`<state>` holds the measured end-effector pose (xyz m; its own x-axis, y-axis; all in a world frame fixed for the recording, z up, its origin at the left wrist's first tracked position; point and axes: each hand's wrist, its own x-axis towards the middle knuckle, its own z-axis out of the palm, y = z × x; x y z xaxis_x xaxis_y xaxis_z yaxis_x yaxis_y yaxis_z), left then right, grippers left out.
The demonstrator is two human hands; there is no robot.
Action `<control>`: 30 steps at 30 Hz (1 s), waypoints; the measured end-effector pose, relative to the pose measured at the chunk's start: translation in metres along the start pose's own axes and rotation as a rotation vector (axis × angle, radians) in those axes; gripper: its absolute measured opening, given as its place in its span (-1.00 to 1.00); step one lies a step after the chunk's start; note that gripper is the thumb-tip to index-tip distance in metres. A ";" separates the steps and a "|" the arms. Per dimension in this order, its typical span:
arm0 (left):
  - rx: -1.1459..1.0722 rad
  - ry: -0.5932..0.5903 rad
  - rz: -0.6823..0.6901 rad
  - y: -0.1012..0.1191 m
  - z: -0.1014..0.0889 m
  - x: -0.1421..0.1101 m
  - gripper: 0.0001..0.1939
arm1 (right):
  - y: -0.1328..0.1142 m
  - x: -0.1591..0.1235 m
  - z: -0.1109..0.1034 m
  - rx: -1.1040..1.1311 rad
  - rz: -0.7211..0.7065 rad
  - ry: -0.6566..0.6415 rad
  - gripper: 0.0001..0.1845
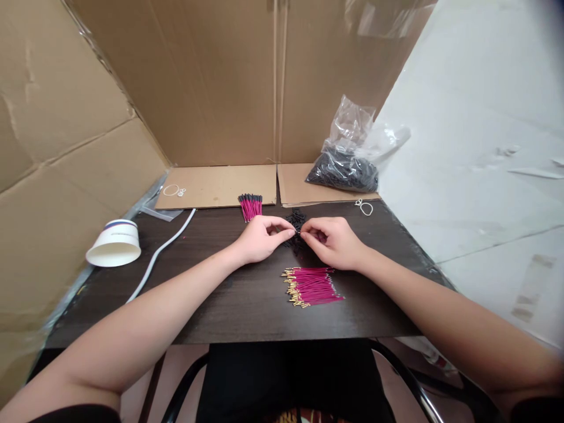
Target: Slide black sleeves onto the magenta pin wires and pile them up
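My left hand is closed in a pinch, thumb against forefinger. Opposite it, my right hand pinches too, its fingertips almost touching the left ones. A tiny pale tip shows between the two pinches; what each hand holds is too small and covered to name. Just behind and beneath the fingers lies a pile of small black sleeves, partly hidden. Magenta wires with gold-coloured ends at the left lie in a loose row in front of my right hand. Beyond my left hand is a bunch of magenta wires with black ends.
A clear plastic bag of black pieces stands at the back right on a cardboard sheet. Rubber bands lie at both sides. At the left are a tipped paper cup and a white cable. Cardboard walls enclose the dark table.
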<state>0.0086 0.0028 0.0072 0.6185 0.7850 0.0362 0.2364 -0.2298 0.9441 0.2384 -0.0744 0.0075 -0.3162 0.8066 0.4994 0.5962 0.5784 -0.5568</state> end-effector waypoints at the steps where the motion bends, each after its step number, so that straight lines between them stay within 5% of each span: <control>1: 0.002 0.001 0.000 0.000 0.000 0.000 -0.67 | 0.000 0.000 0.000 0.000 -0.001 0.000 -0.86; 30: 0.034 0.007 0.032 -0.003 0.000 0.000 -0.67 | -0.003 0.002 0.000 0.025 0.048 -0.027 -0.83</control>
<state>0.0080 0.0033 0.0040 0.6210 0.7808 0.0689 0.2420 -0.2746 0.9306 0.2364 -0.0746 0.0101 -0.3074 0.8364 0.4539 0.5929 0.5414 -0.5961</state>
